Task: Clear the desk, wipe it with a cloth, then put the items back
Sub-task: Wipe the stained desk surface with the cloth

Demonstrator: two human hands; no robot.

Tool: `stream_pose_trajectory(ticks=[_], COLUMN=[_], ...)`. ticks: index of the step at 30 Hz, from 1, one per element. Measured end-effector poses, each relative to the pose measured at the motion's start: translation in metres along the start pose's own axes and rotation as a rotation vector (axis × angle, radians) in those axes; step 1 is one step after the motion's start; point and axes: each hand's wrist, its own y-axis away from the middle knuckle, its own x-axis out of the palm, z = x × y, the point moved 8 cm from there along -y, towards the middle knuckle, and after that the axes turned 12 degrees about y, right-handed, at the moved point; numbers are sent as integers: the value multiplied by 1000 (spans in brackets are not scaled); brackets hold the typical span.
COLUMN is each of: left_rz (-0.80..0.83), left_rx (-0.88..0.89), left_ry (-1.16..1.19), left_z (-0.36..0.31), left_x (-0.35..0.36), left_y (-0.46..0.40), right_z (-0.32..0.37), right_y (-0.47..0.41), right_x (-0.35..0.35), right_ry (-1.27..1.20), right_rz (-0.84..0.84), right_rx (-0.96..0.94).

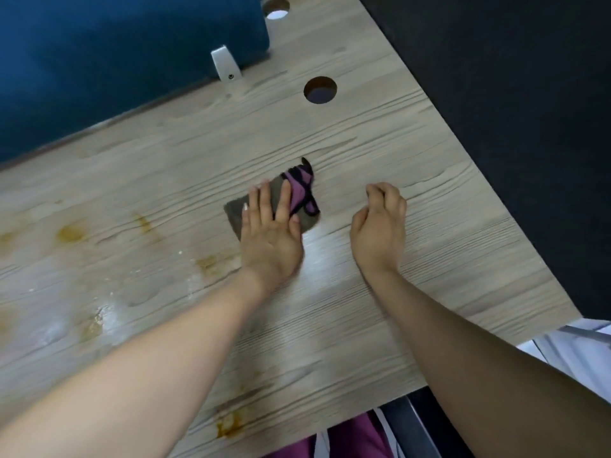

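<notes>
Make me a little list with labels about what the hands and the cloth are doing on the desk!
left hand: left hand presses flat on the cloth, fingers straight
cloth: grey and purple cloth, lying on the desk under that hand
right hand: right hand beside the cloth, fingers loosely curled, holding nothing
desk: light wood-look desk with a round cable hole
stains: brownish stains on the left part of the desk
behind: blue panel at the desk's far edge
</notes>
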Motion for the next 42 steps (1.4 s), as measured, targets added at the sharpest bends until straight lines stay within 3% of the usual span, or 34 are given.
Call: stream_pose_trajectory(ticks=[3, 5, 7, 10, 13, 18, 22, 23, 27, 29, 34, 38, 42], left_rz=[99, 197, 205, 118, 44, 78, 200, 195, 42, 10, 20, 158, 51], left_rx=[213, 299, 238, -64, -199, 39, 255, 225, -162, -227, 0, 181, -26], left_ry=[-2, -41, -75, -53, -12, 3, -62, -67, -18, -11, 26, -37, -25], left_z=[-38, -29, 5, 58, 53, -16, -10, 6, 70, 66, 8, 12, 84], left_x=[21, 21, 5, -22, -19, 15, 15, 8, -24, -20, 7, 14, -23], left_y=[25, 20, -1, -22, -14, 33, 32, 22, -11, -6, 42, 47, 12], right_z=[1, 1, 2, 1, 1, 1, 1, 0, 1, 1, 3, 6, 38], right_y=[-1, -1, 0, 0, 0, 0, 0, 0, 1, 1, 1, 1, 19], right_x=[-1, -1, -2, -1, -1, 0, 1, 1, 0, -1, 0, -2, 3], right_ry=[15, 20, 27, 21, 13, 24, 36, 42, 60, 60, 82, 76, 66], right_rz=[8, 18, 12, 23, 15, 17, 44, 40, 30, 12, 25, 45, 46], right_rx=[-8, -6, -9, -2, 1, 4, -9, -7, -13, -13, -13, 5, -67])
